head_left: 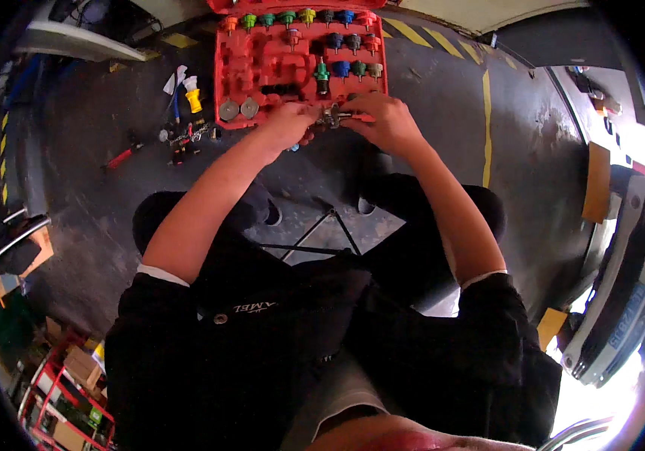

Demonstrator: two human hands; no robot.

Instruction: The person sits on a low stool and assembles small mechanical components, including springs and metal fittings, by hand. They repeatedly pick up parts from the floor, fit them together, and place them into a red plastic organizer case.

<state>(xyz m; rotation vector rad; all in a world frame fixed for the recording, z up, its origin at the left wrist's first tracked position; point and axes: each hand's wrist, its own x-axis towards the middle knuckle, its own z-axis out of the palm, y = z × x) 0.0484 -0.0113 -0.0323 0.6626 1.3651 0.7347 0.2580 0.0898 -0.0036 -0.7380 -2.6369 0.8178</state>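
Note:
Both my hands meet at the near edge of an open red moulded case (pixel 225 66). Between them is a small metal fitting (pixel 330 117) with a red lever-like part (pixel 361 117). My left hand (pixel 289 126) is closed on its left end, and my right hand (pixel 391 123) pinches the red part's side. The fingers hide much of the fitting. In the case sit several coloured caps, a tall green adapter (pixel 322 75) upright just beyond my hands, and two round grey discs (pixel 239 110) at the near left corner.
Left of the case, the dark floor holds a yellow-ended piece (pixel 194 101), a tangle of small metal parts (pixel 187 137) and a red-handled tool (pixel 119 158). A red cart (pixel 46 383) with boxes stands lower left. A car bumper (pixel 615 308) is at the right.

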